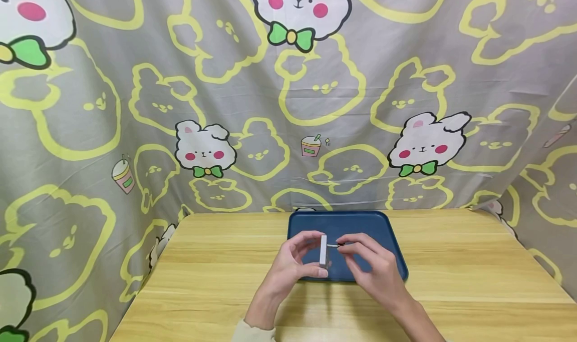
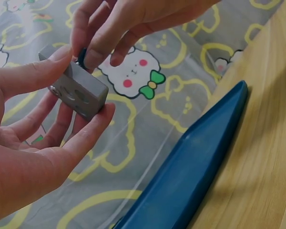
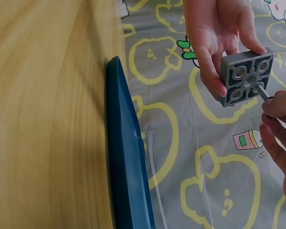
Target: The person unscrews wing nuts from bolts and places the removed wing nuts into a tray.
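My left hand holds a small grey square block on edge, gripping it by opposite sides between thumb and fingers. In the right wrist view, the block's recessed face shows round sockets near the corners and another at the centre. Between its fingertips my right hand pinches a thin metal rod with a dark end. The rod's tip is right at that recessed face, a little off the centre socket. The right fingers cover most of the dark end.
A blue rimmed tray lies on the light wooden table, underneath both hands. Behind the table and along its sides hangs a grey curtain with cartoon prints.
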The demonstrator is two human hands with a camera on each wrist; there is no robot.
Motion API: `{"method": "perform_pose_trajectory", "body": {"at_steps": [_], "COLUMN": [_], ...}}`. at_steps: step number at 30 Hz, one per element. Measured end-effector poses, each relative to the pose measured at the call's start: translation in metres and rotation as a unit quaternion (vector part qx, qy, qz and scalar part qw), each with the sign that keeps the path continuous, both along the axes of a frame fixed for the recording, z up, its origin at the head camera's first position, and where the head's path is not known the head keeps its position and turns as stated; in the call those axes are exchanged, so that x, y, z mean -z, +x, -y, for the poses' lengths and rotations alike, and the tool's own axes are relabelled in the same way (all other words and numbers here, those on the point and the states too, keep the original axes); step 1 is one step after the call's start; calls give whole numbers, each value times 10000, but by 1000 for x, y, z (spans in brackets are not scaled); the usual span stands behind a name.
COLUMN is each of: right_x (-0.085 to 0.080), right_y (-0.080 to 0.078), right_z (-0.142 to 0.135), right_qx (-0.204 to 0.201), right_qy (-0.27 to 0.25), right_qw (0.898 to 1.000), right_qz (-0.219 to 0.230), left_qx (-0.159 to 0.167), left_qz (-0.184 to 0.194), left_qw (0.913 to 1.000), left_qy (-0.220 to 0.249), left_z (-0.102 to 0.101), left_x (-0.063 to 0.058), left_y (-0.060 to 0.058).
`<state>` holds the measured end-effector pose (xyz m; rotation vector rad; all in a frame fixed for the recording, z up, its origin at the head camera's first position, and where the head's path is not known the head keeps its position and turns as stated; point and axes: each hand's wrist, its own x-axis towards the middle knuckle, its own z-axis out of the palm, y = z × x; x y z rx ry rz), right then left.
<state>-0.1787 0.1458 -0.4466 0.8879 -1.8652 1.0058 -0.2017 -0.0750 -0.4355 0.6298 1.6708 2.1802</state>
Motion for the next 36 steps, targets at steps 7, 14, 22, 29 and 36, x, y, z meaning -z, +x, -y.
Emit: {"method": "perform_pose_trajectory", "body": {"at_steps": [7, 14, 22, 29, 36], "right_x": [1, -3, -7, -11, -14], "right_y": [0, 2, 7, 9, 7], "right_z": [1, 1, -2, -9, -9], "right_qx": [31, -3, -344, -458, -365], "right_qy": [-31, -67, -796, -1732, -1911], "right_qw": [10000, 9992, 9748, 9048, 8500], "right_qz": [33, 399, 2057, 3863, 4896], "left_qx": [-42, -69, -283, -325, -333], "left_qz": [17, -10, -193, -308, -373], "left_qw": [10000, 10000, 9991, 9985, 9980], "left_qy": [0, 3, -246, -316, -397], "left_z": [-1, 0, -1, -3, -5], "left_x": [2, 3, 1, 0, 1], "left_y": [-1, -2, 0, 1, 1]}}
